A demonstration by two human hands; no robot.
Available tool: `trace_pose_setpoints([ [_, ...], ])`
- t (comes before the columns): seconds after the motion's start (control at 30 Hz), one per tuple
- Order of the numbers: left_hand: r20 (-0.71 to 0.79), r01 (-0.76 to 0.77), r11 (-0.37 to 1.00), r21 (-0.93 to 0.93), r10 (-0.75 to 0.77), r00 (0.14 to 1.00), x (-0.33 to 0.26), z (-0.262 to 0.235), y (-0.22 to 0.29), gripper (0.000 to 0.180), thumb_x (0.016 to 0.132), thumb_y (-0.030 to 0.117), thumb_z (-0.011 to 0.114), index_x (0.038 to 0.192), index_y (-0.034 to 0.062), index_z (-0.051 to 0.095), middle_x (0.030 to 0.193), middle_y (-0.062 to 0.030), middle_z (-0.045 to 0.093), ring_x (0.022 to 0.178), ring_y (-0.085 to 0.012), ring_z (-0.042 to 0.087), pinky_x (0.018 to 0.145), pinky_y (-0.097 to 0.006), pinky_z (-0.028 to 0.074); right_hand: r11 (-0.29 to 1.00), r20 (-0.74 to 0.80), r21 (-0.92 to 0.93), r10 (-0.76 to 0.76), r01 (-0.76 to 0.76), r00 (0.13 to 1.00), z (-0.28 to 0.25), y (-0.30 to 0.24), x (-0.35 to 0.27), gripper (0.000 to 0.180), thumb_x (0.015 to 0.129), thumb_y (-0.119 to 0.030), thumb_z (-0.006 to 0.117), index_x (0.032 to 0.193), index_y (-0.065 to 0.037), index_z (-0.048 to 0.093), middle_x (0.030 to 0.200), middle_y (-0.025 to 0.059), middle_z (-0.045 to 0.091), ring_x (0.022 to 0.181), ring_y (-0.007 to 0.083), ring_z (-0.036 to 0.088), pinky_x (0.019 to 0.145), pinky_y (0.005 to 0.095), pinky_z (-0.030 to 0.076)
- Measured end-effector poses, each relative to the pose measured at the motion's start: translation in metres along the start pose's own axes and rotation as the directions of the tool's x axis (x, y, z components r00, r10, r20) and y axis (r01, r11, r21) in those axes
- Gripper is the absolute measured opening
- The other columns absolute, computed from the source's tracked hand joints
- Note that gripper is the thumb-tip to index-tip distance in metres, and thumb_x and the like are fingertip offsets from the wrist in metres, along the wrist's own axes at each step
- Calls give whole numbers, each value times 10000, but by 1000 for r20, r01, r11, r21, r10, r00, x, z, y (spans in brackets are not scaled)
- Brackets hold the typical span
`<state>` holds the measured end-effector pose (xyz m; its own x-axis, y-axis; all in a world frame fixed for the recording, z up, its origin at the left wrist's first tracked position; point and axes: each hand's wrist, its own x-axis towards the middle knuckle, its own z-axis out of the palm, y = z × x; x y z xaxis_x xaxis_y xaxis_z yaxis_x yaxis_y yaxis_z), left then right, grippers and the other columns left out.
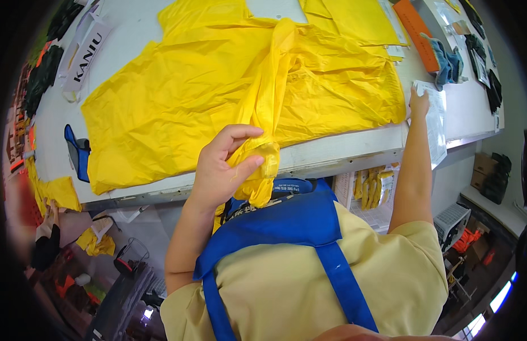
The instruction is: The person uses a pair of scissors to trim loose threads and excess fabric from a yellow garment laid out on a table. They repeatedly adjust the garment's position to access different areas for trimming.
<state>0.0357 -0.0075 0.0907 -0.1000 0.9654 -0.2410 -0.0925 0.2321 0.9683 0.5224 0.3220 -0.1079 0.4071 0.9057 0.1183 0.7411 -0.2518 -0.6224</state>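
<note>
A large yellow garment (178,96) of thin, shiny, creased fabric lies spread over the white worktable (326,156). One long narrow part of it, like a sleeve, runs toward me and droops over the table's near edge. My left hand (226,165) has its thumb and fingers around the end of this part, in front of my blue apron. Stretched out to the right, my right hand (420,105) grips the upper left edge of a printed sheet (435,122), which looks like paper or clear plastic and hangs past the table edge.
More folded yellow fabric (351,20) lies at the far side. An orange box (417,34) and a blue-grey cloth (448,59) sit at right. At left are a white cardboard holder (86,51) and a blue-black item (77,150). Another person's hand (52,211) touches yellow fabric.
</note>
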Motion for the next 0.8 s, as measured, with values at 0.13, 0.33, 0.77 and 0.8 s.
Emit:
trace_pose_setpoints([
  [0.13, -57, -81, 997, -1, 81, 995, -1, -3, -1, 344, 790, -37, 637, 1118, 21, 553, 1093, -61, 593, 1069, -141, 568, 920, -256, 425, 841, 430, 534, -358, 86, 829, 1, -167, -125, 524, 821, -263, 670, 1245, -2, 507, 1163, 93, 559, 1071, 184, 528, 940, 280, 399],
  [0.33, -80, -296, 880, 372, 348, 934, 4, 0, 0, 282, 771, -31, 625, 1041, 44, 606, 998, -53, 630, 930, -209, 627, 758, -278, 491, 508, 721, 580, -684, -636, 111, -4, -266, -338, 559, 666, -11, 757, 1156, -80, 496, 986, 20, 540, 962, 135, 519, 816, 261, 439],
  [0.77, -628, -291, 957, -2, 225, 745, 34, -59, -62, 294, 812, 3, 563, 1083, 108, 522, 979, -48, 561, 800, -172, 538, 675, -290, 463, 511, 519, 783, -851, 355, 78, -25, -321, -377, 193, 759, -110, 707, 834, -52, 539, 820, 97, 567, 745, 231, 568, 648, 302, 443],
  [0.8, -640, -321, 903, -284, 70, 765, 36, -65, -56, 271, 825, 5, 539, 1077, 103, 519, 956, -42, 569, 779, -165, 543, 656, -288, 464, 507, 518, 800, -854, 321, 57, -16, -322, -374, 212, 769, -135, 707, 904, -51, 567, 901, 108, 588, 832, 260, 577, 725, 323, 455],
])
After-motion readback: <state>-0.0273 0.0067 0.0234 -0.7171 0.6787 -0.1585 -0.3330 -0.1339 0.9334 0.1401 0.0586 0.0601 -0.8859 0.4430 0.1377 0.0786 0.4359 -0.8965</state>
